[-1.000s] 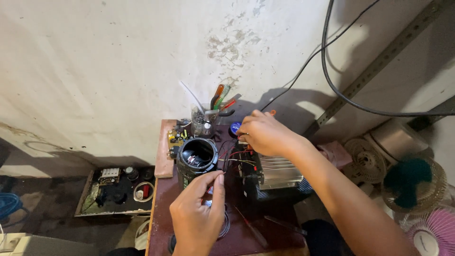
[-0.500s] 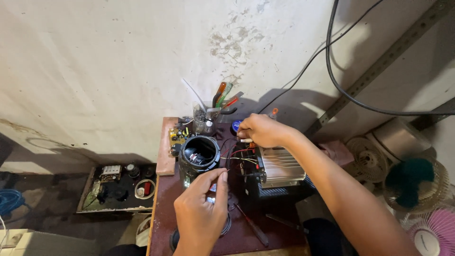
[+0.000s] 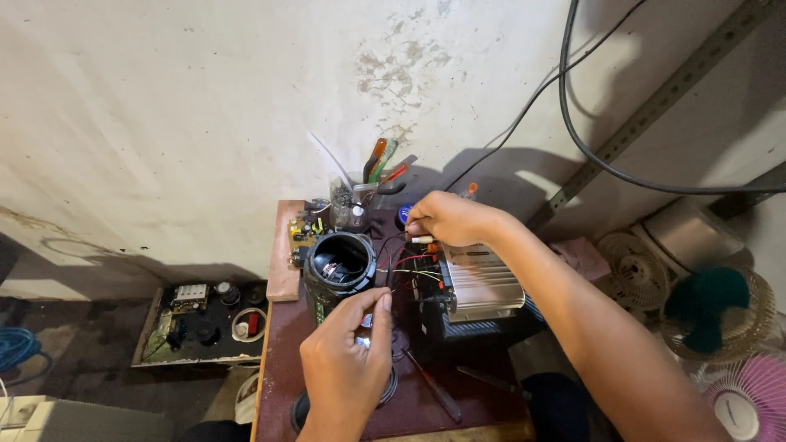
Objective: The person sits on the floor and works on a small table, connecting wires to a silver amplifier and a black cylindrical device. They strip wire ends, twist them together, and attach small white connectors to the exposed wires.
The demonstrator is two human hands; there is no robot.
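My right hand (image 3: 446, 219) is closed on a small tool with a pale handle, held at the thin red and yellow wires (image 3: 409, 266) beside a silver finned metal box (image 3: 483, 282). My left hand (image 3: 348, 360) pinches something small just below a black round housing (image 3: 340, 262); what it holds is hidden by the fingers. The wires run between the housing and the box. All of this sits on a small dark red table (image 3: 282, 368).
A clear cup of pliers and screwdrivers (image 3: 360, 192) stands at the table's back, next to a green circuit board (image 3: 303, 233). A screwdriver (image 3: 434, 389) lies near the front. A tray of parts (image 3: 201, 319) sits on the floor left; fans (image 3: 737, 352) stand right. Black cables (image 3: 589, 139) hang on the wall.
My right hand has shifted slightly left and down toward the wires. My left hand has stayed near the black housing, fingers pinched.
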